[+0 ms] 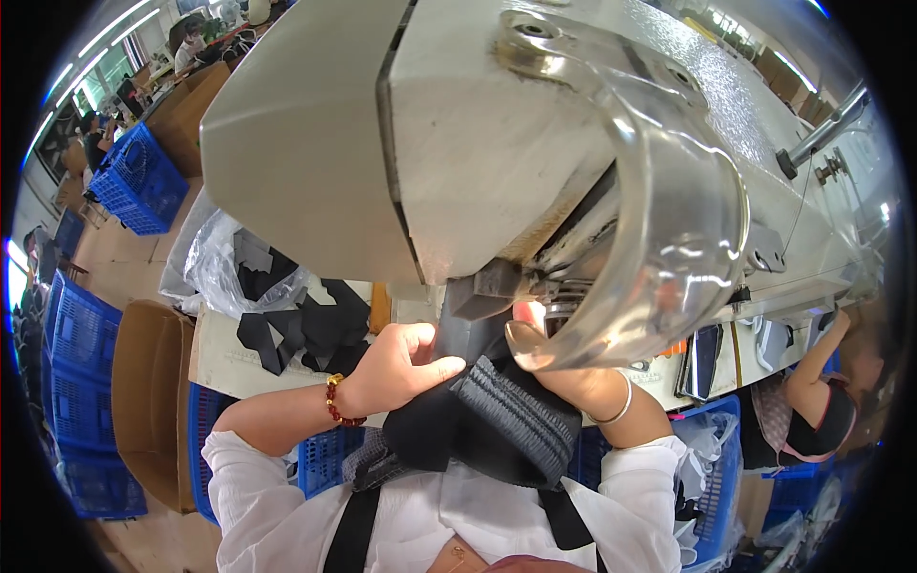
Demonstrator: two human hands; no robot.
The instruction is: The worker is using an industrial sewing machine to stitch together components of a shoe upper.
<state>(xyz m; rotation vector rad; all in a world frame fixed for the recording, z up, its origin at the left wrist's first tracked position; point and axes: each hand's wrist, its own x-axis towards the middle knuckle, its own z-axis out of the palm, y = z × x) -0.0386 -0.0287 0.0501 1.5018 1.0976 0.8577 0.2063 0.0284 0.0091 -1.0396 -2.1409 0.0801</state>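
My left hand is closed on a dark fabric piece, with the thumb lying on top and the fingers curled at its left edge. The cloth has a grey ribbed elastic band and hangs toward my lap. On its other side, close under the head of a sewing machine, is my right hand. A curved clear guard covers part of that hand; one fingertip shows by the presser foot, and the other fingers are hidden. The machine head hides the stitching spot.
Dark cut pieces and a clear plastic bag lie on the table's left. A phone rests at the right. Blue crates and a cardboard box stand at left; another person's arm shows at right.
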